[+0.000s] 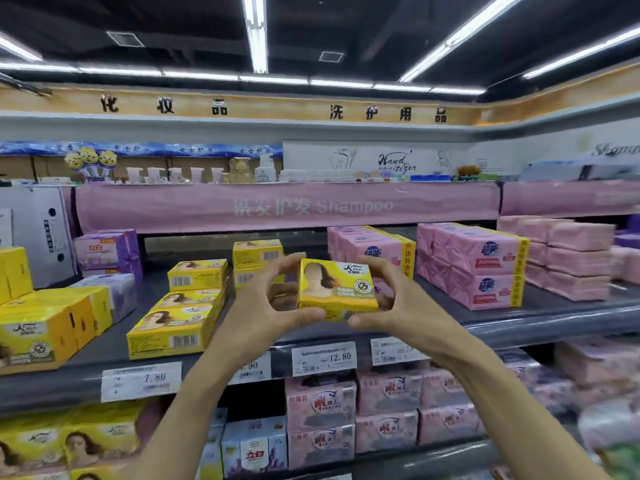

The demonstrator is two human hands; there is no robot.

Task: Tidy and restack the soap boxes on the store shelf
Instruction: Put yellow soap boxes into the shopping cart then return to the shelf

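1. Starting at the far left of the shelf (519, 327): finding yellow soap multipacks (34, 327) and purple soap packs (107, 251) sitting in blocks, seemingly needing little work.
2. Moving on to the row of loose yellow soap boxes (173, 330): lying one behind another toward the back, stepped and slightly askew, so judging this row as only partly tidied.
3. Noting a stack of two yellow boxes (258, 254) standing further back, just right of that row and partly hidden behind the left hand (263, 306).
4. Gripping the left side of the held yellow soap box (337, 285) with that left hand, thumb under the lower edge, fingers curled round behind.
5. Holding that box up in the air in front of the shelf, printed face toward the camera, resting on nothing, so not yet placed.
6. Pinching its right side with the right hand (391, 303), thumb beneath, fingers curled over the far edge.
7. Passing to the pink soap packs (474, 268) at the right: standing two high in even blocks, looking orderly already.
8. Judging the job as roughly midway: setting the held box onto the yellow group and squaring the loose row apparently remaining.
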